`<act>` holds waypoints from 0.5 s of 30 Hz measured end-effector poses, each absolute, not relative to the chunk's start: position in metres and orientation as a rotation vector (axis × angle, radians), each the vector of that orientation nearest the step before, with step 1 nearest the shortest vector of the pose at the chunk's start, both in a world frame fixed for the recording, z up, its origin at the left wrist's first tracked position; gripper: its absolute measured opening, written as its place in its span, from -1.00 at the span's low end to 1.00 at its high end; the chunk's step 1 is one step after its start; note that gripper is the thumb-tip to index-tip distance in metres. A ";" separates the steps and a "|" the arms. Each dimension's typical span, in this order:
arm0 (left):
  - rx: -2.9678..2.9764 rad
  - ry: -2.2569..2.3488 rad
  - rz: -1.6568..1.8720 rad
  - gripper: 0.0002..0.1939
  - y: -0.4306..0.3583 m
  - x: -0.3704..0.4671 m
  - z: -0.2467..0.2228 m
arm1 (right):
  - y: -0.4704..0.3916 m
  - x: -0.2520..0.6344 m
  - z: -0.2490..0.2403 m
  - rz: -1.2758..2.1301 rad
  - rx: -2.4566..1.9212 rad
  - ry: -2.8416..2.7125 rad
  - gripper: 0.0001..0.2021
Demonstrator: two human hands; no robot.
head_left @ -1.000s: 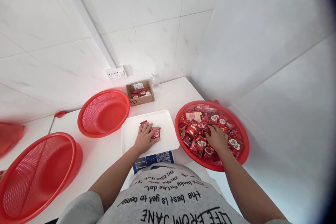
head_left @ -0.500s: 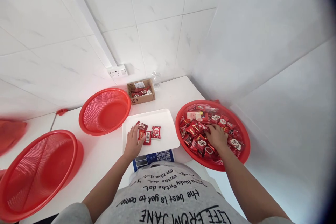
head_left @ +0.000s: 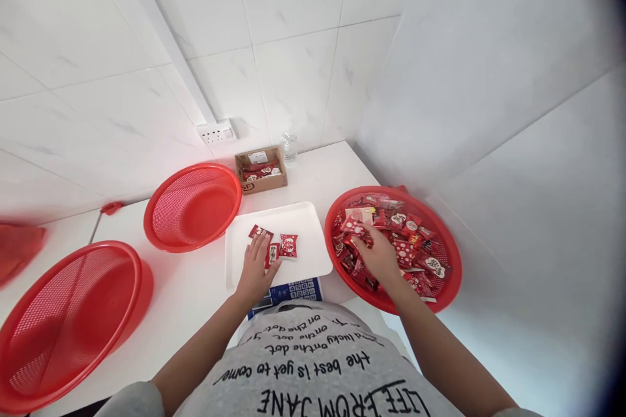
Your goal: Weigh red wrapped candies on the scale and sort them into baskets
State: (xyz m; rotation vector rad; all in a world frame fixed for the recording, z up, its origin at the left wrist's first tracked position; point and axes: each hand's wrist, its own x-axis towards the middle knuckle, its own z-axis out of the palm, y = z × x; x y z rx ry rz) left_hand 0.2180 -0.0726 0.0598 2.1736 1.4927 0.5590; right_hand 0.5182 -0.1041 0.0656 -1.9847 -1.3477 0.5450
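My left hand (head_left: pixel 255 272) rests over the white tray (head_left: pixel 308 262), its fingers stretched out across small red wrapped candies. A dark red candy (head_left: pixel 261 232) lies at its fingertips, another (head_left: pixel 272 254) partly under its fingers. To their right sits a red candy with a round white print (head_left: pixel 288 245). My right hand (head_left: pixel 380 259) is inside the red basket (head_left: pixel 457 270), which holds many such candies. Thumb and fingers pinch a red candy with white dots (head_left: pixel 353 225) near the basket's left side. Part of that candy is hidden by the fingers.
Below the tray, a blue scale keypad (head_left: pixel 303 289) shows. Behind it stand a cardboard box (head_left: pixel 264 184) of red packets and a clear plastic bottle (head_left: pixel 289 148). Two red mesh baskets (head_left: pixel 235 199) (head_left: pixel 139 280) are on the left. Walls bound the table behind and right.
My right hand has moved left within the basket, and a dotted candy now shows at its fingertips. My left hand has shifted slightly right and nearer me over the candies on the tray.
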 end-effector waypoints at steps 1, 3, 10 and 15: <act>2.126 1.465 0.577 -0.43 -0.074 0.224 0.064 | -0.104 0.507 0.069 0.605 -1.926 -1.370 -0.61; 1.979 1.405 0.587 -0.42 -0.076 0.236 0.073 | -0.104 0.484 0.074 0.745 -1.790 -1.454 -0.65; 1.372 1.079 0.601 -0.64 -0.078 0.265 0.092 | -0.112 0.436 0.076 1.059 -1.481 -1.573 -0.65; 1.286 1.098 0.589 -0.72 -0.077 0.263 0.090 | -0.114 0.431 0.069 1.230 -1.435 -1.423 -0.61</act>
